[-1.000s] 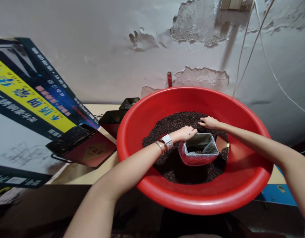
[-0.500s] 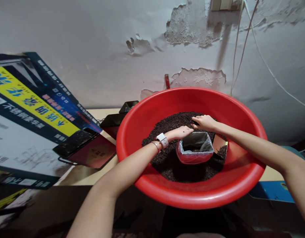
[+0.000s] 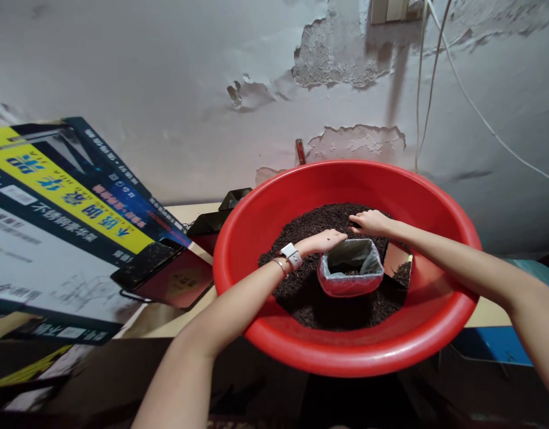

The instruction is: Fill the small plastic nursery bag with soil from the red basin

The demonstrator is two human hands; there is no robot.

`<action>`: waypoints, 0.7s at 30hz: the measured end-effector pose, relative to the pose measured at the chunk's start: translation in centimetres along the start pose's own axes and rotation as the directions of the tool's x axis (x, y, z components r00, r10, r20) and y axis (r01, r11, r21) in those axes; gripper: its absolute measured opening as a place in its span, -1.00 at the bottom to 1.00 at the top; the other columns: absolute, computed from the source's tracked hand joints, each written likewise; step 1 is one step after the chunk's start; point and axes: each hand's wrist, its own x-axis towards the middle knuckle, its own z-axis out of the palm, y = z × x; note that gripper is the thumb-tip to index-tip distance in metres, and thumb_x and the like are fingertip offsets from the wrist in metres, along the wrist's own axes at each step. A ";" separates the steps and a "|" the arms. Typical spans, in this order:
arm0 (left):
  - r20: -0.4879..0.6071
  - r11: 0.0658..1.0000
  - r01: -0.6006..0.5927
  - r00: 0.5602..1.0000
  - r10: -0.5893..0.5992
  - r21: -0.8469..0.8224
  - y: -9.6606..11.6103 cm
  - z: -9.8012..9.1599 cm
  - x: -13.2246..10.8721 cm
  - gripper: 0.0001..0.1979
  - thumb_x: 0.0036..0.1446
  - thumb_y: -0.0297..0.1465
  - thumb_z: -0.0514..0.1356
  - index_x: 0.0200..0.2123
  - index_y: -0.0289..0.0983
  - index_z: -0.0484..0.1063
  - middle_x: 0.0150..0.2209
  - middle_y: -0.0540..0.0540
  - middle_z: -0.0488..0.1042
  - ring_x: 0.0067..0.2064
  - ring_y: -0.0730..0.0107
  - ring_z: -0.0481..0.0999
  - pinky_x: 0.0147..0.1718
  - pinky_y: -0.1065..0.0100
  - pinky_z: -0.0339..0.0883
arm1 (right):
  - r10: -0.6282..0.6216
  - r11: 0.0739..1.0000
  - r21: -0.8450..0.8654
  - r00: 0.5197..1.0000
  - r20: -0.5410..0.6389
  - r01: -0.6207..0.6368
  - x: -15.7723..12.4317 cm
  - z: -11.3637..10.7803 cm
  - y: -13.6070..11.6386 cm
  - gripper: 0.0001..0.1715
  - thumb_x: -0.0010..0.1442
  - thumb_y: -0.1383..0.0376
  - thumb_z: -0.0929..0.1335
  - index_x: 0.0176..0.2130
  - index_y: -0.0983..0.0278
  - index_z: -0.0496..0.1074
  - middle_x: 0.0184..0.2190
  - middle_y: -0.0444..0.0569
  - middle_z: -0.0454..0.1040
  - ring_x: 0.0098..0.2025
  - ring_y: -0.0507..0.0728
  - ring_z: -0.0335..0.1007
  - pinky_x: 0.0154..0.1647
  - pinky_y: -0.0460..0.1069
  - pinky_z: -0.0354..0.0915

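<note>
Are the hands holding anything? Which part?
Can't tell. The left hand is near the far left corner of the lined bag; the right hand is by the dark bits. Neither hold is clear.

Makeshift indoor workroom; home or small workshop, cannot tell which. Signs: wall [image 3: 167, 89] peeling in patches, cables [image 3: 454, 68] dangling near switch box [image 3: 396, 11], 1 plain table [image 3: 487, 314] against wall, 1 big basin [image 3: 346, 356] of dark flakes [image 3: 301, 304] on it, printed carton [image 3: 82, 205] to left.
</note>
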 end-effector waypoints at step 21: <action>-0.102 0.978 -0.010 0.995 -0.012 -0.209 -0.7 0.2 -0.6 -0.75 0.10 -0.36 -0.02 -0.29 -0.34 0.39 -0.35 -0.06 0.47 -0.23 0.32 0.36 -0.17 0.30 0.29 | -0.307 0.669 0.602 0.899 -0.311 0.436 -4.0 -6.1 -4.2 -0.63 0.24 0.13 0.20 -0.24 0.39 0.38 -0.58 -0.16 0.26 -0.54 -0.06 0.08 -0.46 -0.13 0.01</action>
